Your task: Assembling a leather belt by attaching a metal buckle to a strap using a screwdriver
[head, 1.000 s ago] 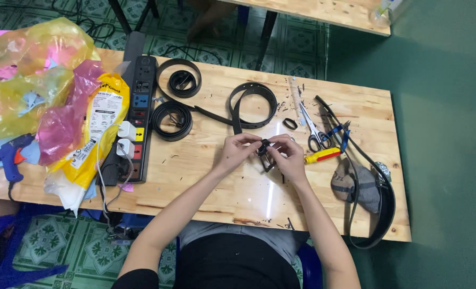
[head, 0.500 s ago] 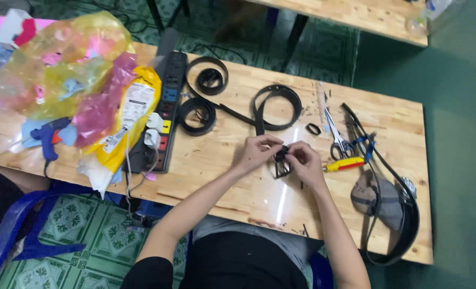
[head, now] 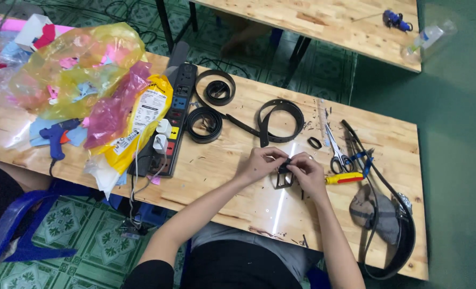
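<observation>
I sit at a long pale wooden worktable (head: pixel 238 203) that runs left to right, with a second table of the same wood (head: pixel 323 21) on the far side. At the far left lies a heap of yellow and pink plastic bags (head: pixel 93 80), and beside it a black power strip with plugs (head: pixel 171 128). A long black belt (head: pixel 393 214) curves along the right edge of the table, over a grey cloth pouch (head: pixel 374 214). Coiled black leather straps (head: pixel 278 120) lie further from me, just beyond my hands. A blue glue gun (head: pixel 56 136) rests at the left, silver scissors (head: pixel 338 155) and a yellow-and-red handled tool (head: pixel 345 178) at the right. My left hand (head: pixel 262 163) and right hand (head: pixel 307 171) meet at the table's middle, fingers pinched shut on a small black strap piece with a metal buckle (head: pixel 284 174), held just above the wood.
</observation>
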